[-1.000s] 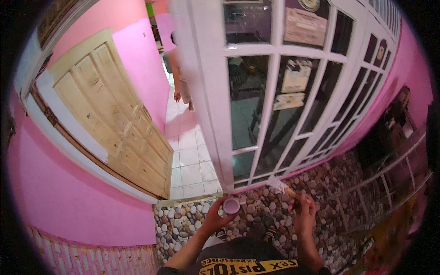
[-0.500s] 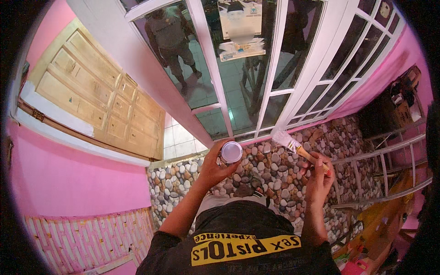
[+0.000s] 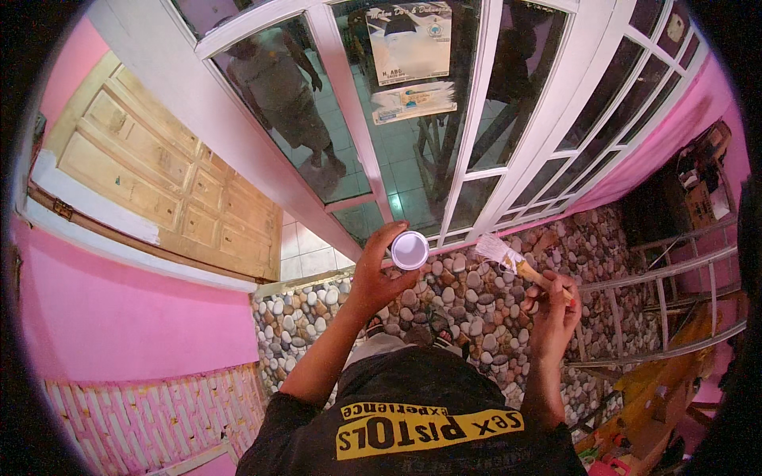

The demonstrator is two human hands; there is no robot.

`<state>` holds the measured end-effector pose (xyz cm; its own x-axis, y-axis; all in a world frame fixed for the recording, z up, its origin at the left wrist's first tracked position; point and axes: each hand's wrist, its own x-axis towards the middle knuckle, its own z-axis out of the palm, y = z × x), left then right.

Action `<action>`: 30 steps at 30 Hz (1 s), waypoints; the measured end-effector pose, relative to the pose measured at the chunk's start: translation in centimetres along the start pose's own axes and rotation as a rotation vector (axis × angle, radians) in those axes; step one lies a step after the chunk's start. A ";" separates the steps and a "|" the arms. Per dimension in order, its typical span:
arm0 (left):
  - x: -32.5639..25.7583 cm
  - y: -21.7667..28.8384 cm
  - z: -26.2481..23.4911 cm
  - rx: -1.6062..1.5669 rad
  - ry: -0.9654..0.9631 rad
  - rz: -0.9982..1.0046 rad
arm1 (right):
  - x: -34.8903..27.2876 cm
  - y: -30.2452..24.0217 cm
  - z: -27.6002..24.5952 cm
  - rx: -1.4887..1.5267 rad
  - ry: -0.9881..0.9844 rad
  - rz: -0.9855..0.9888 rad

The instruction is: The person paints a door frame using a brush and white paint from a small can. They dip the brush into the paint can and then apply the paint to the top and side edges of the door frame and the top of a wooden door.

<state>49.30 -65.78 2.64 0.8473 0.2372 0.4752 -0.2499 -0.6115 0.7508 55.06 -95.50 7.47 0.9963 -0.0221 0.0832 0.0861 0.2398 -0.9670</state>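
Observation:
My left hand (image 3: 376,274) is wrapped round a small tub of whitish paint (image 3: 410,251), its open top toward me. In my right hand (image 3: 554,311) is a paintbrush (image 3: 520,266), gripped by its wooden handle. White paint coats the bristles, which point up and left toward the foot of the window frame. Brush and tub are apart. Ahead of both hands stands a white-framed glass window (image 3: 349,103), with a torn poster (image 3: 413,51) on one pane; neither hand touches it.
A bare wooden door (image 3: 151,166) stands ajar on the left, beside a pink wall (image 3: 127,293). An aluminium ladder (image 3: 635,293) lies at the right, near a dark box-like thing (image 3: 675,190). The floor (image 3: 305,317) has a pebble pattern.
The view has shifted, showing more of the poster. My left hand has moved slightly up and right with the tub. The brush has tipped a little, its bristles now lower.

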 end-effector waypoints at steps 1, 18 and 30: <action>0.4 -0.1 -0.2 -0.016 0.005 0.030 | 0.1 -0.3 0.6 0.003 0.012 0.011; 1.6 -2.2 -2.3 -0.061 0.062 -0.038 | 1.0 1.0 2.9 0.024 -0.026 0.040; -2.1 -2.1 -0.4 0.003 -0.009 -0.080 | -0.6 1.8 -0.1 0.076 -0.041 0.097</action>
<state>47.83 -64.69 0.22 0.8686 0.2791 0.4094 -0.1794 -0.5931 0.7849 54.59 -95.19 5.66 0.9990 0.0440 0.0013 -0.0125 0.3115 -0.9502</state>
